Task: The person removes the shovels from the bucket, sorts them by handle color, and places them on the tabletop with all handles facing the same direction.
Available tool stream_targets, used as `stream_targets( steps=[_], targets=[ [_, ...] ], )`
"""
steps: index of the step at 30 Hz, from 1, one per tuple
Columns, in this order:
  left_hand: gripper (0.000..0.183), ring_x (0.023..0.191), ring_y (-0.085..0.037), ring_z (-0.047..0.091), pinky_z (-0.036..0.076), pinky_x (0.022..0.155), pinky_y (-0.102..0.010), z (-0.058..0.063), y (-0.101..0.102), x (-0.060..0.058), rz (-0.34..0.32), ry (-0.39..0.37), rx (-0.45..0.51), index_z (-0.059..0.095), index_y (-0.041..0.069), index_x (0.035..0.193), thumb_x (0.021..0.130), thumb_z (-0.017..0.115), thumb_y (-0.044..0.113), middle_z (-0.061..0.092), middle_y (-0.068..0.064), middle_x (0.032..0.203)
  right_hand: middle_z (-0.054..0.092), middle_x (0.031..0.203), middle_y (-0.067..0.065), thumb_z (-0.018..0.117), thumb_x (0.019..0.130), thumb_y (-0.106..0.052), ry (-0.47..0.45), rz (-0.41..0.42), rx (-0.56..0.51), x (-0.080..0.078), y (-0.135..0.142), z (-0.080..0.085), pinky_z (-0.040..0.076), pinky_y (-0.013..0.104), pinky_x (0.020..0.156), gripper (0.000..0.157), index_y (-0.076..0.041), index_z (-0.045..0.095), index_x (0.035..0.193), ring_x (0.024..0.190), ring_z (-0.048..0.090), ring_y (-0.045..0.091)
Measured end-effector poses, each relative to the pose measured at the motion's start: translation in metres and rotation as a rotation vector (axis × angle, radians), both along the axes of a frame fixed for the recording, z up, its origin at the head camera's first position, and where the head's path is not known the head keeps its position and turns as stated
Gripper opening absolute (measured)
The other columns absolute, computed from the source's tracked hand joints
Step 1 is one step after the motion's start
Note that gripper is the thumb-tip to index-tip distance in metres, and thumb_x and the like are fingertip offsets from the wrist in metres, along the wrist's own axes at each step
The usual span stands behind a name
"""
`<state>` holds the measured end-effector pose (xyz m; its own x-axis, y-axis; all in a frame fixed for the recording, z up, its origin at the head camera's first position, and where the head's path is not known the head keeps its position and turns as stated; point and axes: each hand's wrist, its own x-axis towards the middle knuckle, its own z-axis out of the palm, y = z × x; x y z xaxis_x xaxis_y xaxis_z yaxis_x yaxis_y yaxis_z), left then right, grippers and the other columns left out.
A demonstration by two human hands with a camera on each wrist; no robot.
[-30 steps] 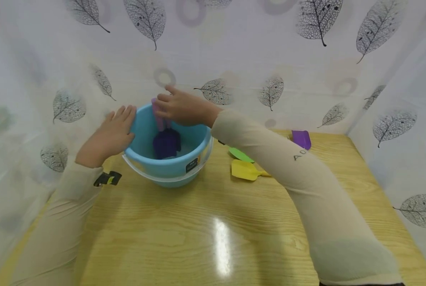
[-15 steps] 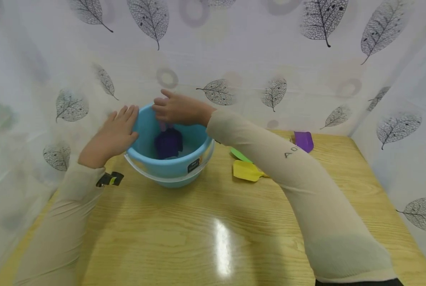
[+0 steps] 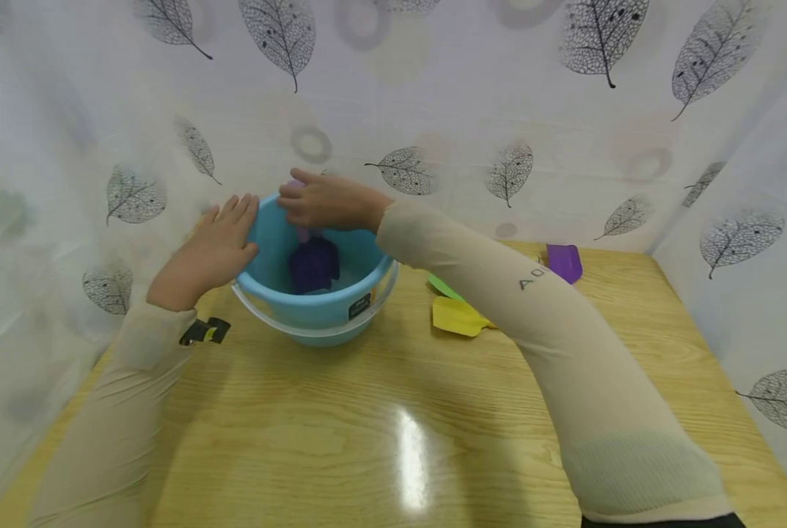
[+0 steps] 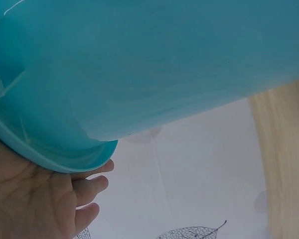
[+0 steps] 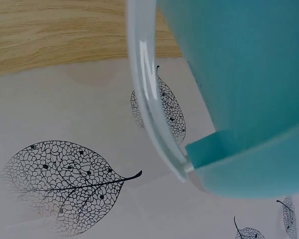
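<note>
A light blue bucket [image 3: 327, 312] with a pale bail handle stands on the table. Inside it, a toy shovel leans with its dark purple blade [image 3: 314, 265] low and its lilac handle reaching up to the back rim. My right hand [image 3: 330, 203] grips the upper part of that handle, hiding much of it. On the bucket's left rim rests my left hand [image 3: 208, 253], fingers straight and together. From the left wrist view, its palm [image 4: 35, 199] lies against the outside of the rim. The right wrist view shows the bail [image 5: 145, 84] and bucket side, with the hand out of frame.
Right of the bucket lie a yellow toy shovel [image 3: 459, 317], a green piece [image 3: 443, 286] and a purple scoop [image 3: 565, 262], partly behind my right sleeve [image 3: 499, 271]. A leaf-printed curtain [image 3: 446, 103] hangs behind and beside the wooden table [image 3: 340, 433].
My right hand has shifted slightly left and down, covering more of the lilac handle. My left hand stays on the rim. The whole head view has drifted a little.
</note>
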<state>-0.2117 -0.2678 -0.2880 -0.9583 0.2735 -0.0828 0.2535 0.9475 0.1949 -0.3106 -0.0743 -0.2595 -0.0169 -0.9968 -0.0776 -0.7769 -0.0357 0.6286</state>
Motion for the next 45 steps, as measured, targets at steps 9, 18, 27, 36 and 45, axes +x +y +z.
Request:
stream_targets(
  steps=[9, 18, 27, 36, 45],
  targets=[
    [0.067, 0.142, -0.048, 0.0, -0.001, 0.115, -0.06, 0.0, 0.0, 0.001, -0.006, 0.009, 0.006, -0.001, -0.01, 0.146, 0.097, 0.034, 0.019, 0.002, -0.031, 0.153, 0.061, 0.116, 0.009, 0.047, 0.096, -0.024, 0.031, 0.019, 0.043, -0.002, -0.008, -0.008, 0.037, 0.043, 0.106, 0.026, -0.009, 0.064, 0.109, 0.109, 0.053, 0.025],
    [0.067, 0.142, -0.047, 0.0, 0.0, 0.115, -0.06, 0.002, 0.001, 0.003, -0.007, 0.011, 0.017, 0.0, -0.011, 0.146, 0.097, 0.036, 0.019, 0.003, -0.031, 0.153, 0.062, 0.117, 0.01, 0.043, 0.098, -0.023, 0.078, 0.016, 0.062, -0.002, -0.01, -0.008, 0.035, 0.043, 0.109, 0.028, -0.008, 0.064, 0.11, 0.111, 0.054, 0.026],
    [0.068, 0.143, -0.047, 0.0, 0.0, 0.115, -0.06, 0.003, 0.002, 0.004, -0.003, 0.006, 0.016, 0.001, -0.011, 0.146, 0.097, 0.036, 0.018, 0.003, -0.031, 0.153, 0.064, 0.118, 0.011, 0.043, 0.098, -0.031, 0.112, 0.01, 0.055, -0.001, -0.01, -0.01, 0.033, 0.044, 0.111, 0.034, -0.007, 0.063, 0.11, 0.113, 0.054, 0.026],
    [0.067, 0.143, -0.047, -0.001, -0.001, 0.115, -0.06, 0.004, 0.003, 0.004, 0.003, -0.001, 0.034, 0.0, -0.011, 0.146, 0.097, 0.035, 0.018, 0.002, -0.031, 0.154, 0.065, 0.117, 0.011, 0.048, 0.095, -0.034, 0.116, -0.02, 0.037, -0.004, -0.011, -0.013, 0.033, 0.044, 0.111, 0.034, -0.007, 0.065, 0.108, 0.113, 0.054, 0.026],
    [0.067, 0.143, -0.046, -0.001, 0.0, 0.115, -0.06, 0.003, 0.003, 0.003, 0.012, 0.001, 0.021, 0.0, -0.01, 0.147, 0.097, 0.035, 0.018, 0.002, -0.03, 0.154, 0.065, 0.117, 0.011, 0.051, 0.093, -0.04, 0.106, -0.049, 0.057, -0.005, -0.01, -0.013, 0.032, 0.044, 0.11, 0.039, -0.007, 0.065, 0.109, 0.112, 0.054, 0.026]
  ],
)
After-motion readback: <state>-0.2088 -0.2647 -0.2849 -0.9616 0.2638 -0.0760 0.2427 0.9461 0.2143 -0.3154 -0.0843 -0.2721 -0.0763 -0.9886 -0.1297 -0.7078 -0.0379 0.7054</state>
